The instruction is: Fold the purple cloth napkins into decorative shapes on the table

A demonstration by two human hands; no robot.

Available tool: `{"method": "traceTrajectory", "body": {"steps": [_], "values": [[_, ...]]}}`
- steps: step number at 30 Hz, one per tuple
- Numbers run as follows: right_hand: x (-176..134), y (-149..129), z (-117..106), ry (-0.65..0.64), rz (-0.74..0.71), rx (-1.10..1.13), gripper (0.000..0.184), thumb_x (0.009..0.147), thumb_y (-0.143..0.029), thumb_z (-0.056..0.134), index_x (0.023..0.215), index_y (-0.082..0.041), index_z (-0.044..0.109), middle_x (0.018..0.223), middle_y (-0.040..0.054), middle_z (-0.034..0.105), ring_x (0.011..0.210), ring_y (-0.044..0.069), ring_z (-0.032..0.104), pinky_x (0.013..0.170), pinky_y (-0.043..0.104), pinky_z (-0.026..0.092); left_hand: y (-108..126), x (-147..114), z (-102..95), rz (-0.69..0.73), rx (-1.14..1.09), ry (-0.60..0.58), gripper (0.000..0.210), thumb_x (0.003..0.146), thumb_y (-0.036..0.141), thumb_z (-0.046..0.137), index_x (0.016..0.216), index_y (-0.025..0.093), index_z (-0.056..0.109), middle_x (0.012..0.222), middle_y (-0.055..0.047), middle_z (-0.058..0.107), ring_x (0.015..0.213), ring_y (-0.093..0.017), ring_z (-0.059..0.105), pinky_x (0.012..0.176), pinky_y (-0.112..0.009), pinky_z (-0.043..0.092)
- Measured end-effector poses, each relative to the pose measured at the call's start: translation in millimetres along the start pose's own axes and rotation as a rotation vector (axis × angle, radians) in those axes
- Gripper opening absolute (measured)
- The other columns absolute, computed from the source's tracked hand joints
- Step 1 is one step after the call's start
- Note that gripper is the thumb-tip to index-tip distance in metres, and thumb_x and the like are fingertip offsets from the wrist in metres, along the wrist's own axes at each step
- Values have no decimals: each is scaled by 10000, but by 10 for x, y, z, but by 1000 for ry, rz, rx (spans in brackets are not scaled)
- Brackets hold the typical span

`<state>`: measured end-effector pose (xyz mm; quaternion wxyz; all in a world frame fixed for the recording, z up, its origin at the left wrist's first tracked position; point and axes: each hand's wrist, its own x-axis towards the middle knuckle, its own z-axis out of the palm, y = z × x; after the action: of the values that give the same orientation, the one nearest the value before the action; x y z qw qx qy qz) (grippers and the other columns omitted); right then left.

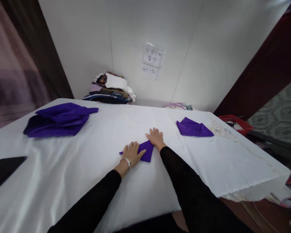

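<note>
A small folded purple cloth napkin [147, 151] lies flat on the white-covered table [106, 136], in front of me. My left hand [133, 153] rests palm down on its left part, fingers stretched out, and hides some of it. On the wrist is a silver bracelet or watch. My right hand [156, 138] presses on the napkin's upper right corner, with its fingers spread on the tablecloth beyond. Neither hand grips anything.
Loose purple cloths [59, 119] lie at the back left; a folded purple napkin [194, 127] sits at the right. A clothes stack [111, 88] is by the wall. A dark flat object [6, 170] lies left. A red basket [236, 124] stands past the right edge.
</note>
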<state>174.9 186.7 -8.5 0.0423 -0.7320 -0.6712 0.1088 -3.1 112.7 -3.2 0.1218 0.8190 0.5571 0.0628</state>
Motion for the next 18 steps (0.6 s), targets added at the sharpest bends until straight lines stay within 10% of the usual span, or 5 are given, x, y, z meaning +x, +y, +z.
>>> {"method": "traceTrajectory", "body": {"steps": [13, 18], "values": [[5, 44, 60, 10, -20, -8, 668, 882, -610, 179, 1438, -239, 195, 1525, 85, 80, 1379, 268, 17, 1055, 503, 19, 210, 473, -181, -163, -150, -110, 274, 778, 339, 572, 998, 188, 635, 1064, -110, 644, 985, -245, 584, 790, -320, 426], [42, 109, 73, 102, -61, 308, 621, 855, -565, 389, 1376, -229, 360, 1497, 86, 214, 1377, 279, 84, 1068, 512, -27, 208, 569, -236, -228, -270, -169, 184, 643, 289, 692, 780, 170, 658, 971, -128, 683, 936, -277, 614, 726, -308, 430]]}}
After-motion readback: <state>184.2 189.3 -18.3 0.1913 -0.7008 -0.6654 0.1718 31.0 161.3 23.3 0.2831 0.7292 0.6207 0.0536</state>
